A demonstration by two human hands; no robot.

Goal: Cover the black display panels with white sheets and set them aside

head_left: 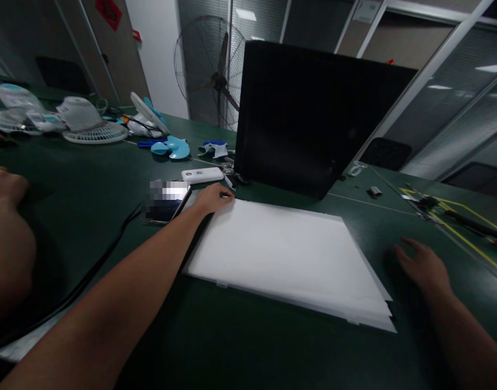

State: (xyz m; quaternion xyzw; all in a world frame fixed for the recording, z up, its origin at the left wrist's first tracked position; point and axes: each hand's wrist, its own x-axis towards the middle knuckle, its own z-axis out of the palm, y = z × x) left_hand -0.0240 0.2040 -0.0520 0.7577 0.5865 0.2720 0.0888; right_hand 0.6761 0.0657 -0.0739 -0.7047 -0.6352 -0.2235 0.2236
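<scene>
A stack of thin white sheets (281, 249) lies on the green table in front of me, its layers slightly fanned at the right edge. Small tabs stick out along the near edge. My left hand (214, 198) is at the far left corner of the stack, thumb and fingers pinched together on the sheet's corner. To the right of the stack, apart from it, my right hand (425, 266) hovers over or rests on the table, fingers stretched out and holding nothing. Just behind the sheets stands a large black panel (313, 119), tilted.
Left of the stack lie a phone-like device (169, 203) and a white power bank (202, 174). Fan parts, including a light-blue fan blade (171, 147) and white grilles (95, 132), sit farther back. Another person's arm (7, 244) is at left. Yellow strips (471, 208) lie right.
</scene>
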